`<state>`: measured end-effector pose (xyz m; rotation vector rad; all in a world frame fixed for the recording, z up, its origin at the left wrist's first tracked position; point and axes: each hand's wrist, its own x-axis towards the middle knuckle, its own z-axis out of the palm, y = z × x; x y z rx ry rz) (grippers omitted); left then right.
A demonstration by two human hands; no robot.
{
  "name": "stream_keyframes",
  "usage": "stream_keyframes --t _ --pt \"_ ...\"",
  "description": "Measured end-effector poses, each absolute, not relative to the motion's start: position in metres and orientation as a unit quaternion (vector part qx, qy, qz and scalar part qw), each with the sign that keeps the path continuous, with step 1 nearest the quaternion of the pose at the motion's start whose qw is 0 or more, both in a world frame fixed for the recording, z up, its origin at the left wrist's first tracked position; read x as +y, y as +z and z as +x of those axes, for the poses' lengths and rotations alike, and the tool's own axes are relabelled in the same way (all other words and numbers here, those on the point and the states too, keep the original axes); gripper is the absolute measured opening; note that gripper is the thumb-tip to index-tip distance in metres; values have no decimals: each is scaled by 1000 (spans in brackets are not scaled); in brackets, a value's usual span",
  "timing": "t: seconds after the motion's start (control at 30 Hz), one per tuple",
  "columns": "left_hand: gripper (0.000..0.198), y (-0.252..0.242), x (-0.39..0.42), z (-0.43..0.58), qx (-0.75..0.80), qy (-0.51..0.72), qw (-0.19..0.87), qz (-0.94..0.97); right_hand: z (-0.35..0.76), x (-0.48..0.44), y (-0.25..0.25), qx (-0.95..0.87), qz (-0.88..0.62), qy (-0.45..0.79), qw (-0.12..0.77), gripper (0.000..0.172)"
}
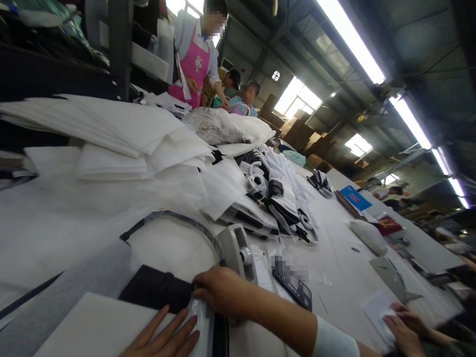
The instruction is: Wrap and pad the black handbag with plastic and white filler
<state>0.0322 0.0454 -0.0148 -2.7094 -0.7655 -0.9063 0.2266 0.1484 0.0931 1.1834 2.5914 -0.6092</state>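
My left hand [158, 340] lies flat with its fingers apart, over a white sheet [87, 335] and the edge of a clear, shiny strip [202, 320]. Just beyond it, my right hand [222, 291] is closed in a pinch at the strip's upper end, where the strip meets a black folded piece [158, 288]. That black piece lies flat on a grey-white sheet of material [97, 277]. A dark-edged curved band [177, 217] arcs behind it. Right beside my right hand stands a grey tape dispenser [236, 251].
White sheets [142, 124] are stacked at the left. Black and white strips and rolls [273, 193] are heaped mid-table. A dark phone-like object [292, 286] lies past my forearm. Another person's hands [407, 326] hold white paper at right; a person in a pink apron [195, 60] stands behind.
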Motion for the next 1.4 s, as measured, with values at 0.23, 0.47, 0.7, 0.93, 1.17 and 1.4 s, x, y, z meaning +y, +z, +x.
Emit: stream_keyframes --t 0.23,0.47,0.7,0.93,1.17,1.4 --pt "44 -7 44 32 -282 -267 74 -918 238 101 101 828 518 -169 -130 35" --pt "38 21 43 25 -286 -237 -5 -929 241 -15 39 896 366 70 -243 55" --pt "46 34 42 22 -312 -219 -112 -918 247 -18 17 897 349 113 -247 43" --pt "53 85 33 -30 -311 -117 -93 -938 281 18 21 910 332 83 -235 48" --pt "74 80 4 -99 -339 -97 13 -936 285 20 48 918 360 7 -166 56" --pt "65 28 -3 -100 -347 -199 60 -914 214 -2 92 928 348 -4 -135 77"
